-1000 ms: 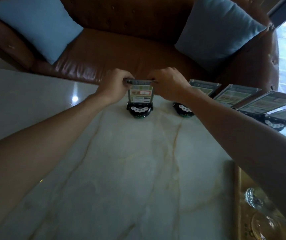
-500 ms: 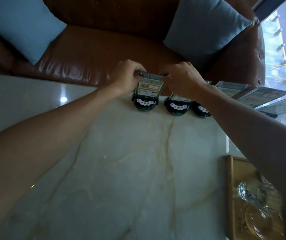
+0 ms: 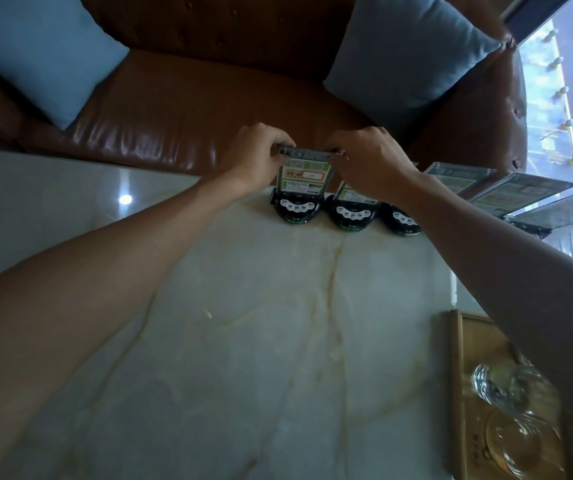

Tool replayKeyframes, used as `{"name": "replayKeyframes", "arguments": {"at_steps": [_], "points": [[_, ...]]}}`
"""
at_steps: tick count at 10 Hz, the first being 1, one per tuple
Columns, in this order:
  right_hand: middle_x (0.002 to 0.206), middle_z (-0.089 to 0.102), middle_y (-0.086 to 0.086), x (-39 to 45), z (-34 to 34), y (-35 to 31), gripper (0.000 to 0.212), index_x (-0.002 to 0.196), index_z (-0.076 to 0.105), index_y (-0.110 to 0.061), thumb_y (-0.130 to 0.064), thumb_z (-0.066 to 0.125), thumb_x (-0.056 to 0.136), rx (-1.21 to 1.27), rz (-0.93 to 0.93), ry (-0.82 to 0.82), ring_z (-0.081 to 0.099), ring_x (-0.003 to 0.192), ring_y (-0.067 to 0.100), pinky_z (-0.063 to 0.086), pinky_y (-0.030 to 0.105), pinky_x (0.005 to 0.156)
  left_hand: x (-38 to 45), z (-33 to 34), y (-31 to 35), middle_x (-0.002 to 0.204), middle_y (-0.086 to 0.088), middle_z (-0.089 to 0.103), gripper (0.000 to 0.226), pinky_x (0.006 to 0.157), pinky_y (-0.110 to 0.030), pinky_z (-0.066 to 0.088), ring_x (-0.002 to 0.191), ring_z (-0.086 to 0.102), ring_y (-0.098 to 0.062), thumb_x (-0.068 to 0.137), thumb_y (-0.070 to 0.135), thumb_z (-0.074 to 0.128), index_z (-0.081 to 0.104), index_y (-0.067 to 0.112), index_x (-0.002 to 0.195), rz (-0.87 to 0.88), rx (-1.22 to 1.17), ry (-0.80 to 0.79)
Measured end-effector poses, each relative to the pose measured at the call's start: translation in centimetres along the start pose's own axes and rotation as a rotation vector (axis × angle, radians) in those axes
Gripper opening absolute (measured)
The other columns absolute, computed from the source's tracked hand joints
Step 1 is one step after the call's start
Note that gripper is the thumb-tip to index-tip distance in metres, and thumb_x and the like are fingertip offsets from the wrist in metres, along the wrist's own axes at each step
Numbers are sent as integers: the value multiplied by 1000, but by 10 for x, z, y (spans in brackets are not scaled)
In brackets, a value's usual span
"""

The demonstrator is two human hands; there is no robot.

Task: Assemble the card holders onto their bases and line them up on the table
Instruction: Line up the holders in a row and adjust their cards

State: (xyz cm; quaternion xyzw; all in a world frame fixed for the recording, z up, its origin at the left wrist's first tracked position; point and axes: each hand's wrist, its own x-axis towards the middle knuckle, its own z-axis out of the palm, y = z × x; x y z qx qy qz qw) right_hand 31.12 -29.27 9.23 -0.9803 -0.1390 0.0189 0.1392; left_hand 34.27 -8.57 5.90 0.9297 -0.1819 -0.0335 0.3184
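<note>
A clear card holder (image 3: 305,176) with a green and white card stands upright in a black round base (image 3: 296,208) at the far edge of the marble table (image 3: 278,341). My left hand (image 3: 260,152) pinches its top left corner and my right hand (image 3: 368,159) pinches its top right corner. Right beside it stands a second assembled holder (image 3: 351,213), partly hidden by my right wrist, then a third base (image 3: 401,221). More holders (image 3: 517,194) continue the row to the right, leaning back.
A brown leather sofa (image 3: 181,109) with two blue cushions (image 3: 35,50) sits just beyond the table's far edge. A wooden tray (image 3: 458,382) holding glass cups (image 3: 510,393) is at the near right. A window is on the right.
The holder in both hands has shifted right along the far edge, closing the gap until its base sits right beside the neighbouring one. The head view has also shifted.
</note>
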Motion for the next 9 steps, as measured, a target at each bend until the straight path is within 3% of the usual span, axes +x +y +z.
{"name": "replayKeyframes", "arguments": {"at_steps": [3, 5, 6, 7, 8, 9], "points": [[98, 75, 7, 3, 6, -1, 24, 108, 71, -20, -24, 51, 95, 27, 45, -11, 65, 85, 28, 48, 37, 73, 1, 1, -3, 102, 3, 76, 20, 77, -22, 48, 86, 58, -4, 89, 9, 67, 77, 20, 103, -14, -13, 6], [100, 75, 7, 2, 7, -2, 25, 109, 72, -18, -21, 50, 97, -9, 39, -2, 65, 88, 29, 44, 37, 75, -1, -1, 2, 99, 3, 76, 18, 79, -35, 56, 86, 65, -10, 89, 11, 67, 77, 20, 101, -20, -8, -11], [98, 74, 9, 2, 5, -6, 26, 107, 70, -17, -20, 47, 97, -54, 54, -42, 64, 85, 30, 45, 38, 73, -4, -6, 10, 116, 0, 72, 31, 88, -32, 52, 103, 66, -18, 89, 17, 71, 69, 19, 120, -78, 16, -125], [116, 70, 9, -3, 0, -15, 30, 124, 63, -17, -21, 53, 96, -60, 82, -69, 65, 99, 27, 49, 39, 82, -18, -15, 21, 150, -7, 47, 80, 106, -37, 43, 127, 54, -26, 88, 18, 73, 28, 14, 154, -188, -8, -287], [142, 56, 9, -19, -6, -31, 53, 144, 48, -16, -29, 61, 94, -2, 81, -9, 55, 124, 28, 43, 46, 104, -38, -25, 20, 157, -12, 35, 90, 113, -43, 36, 138, 42, -30, 90, 24, 71, 13, 10, 157, -244, 9, -312], [147, 51, 10, -44, -6, -55, 57, 145, 47, -14, -35, 60, 93, 14, 15, 18, 48, 132, 30, 36, 46, 111, -71, -37, 19, 158, -14, 34, 82, 116, -39, 30, 144, 34, -29, 91, 32, 69, 23, 7, 154, -282, 74, -338]]}}
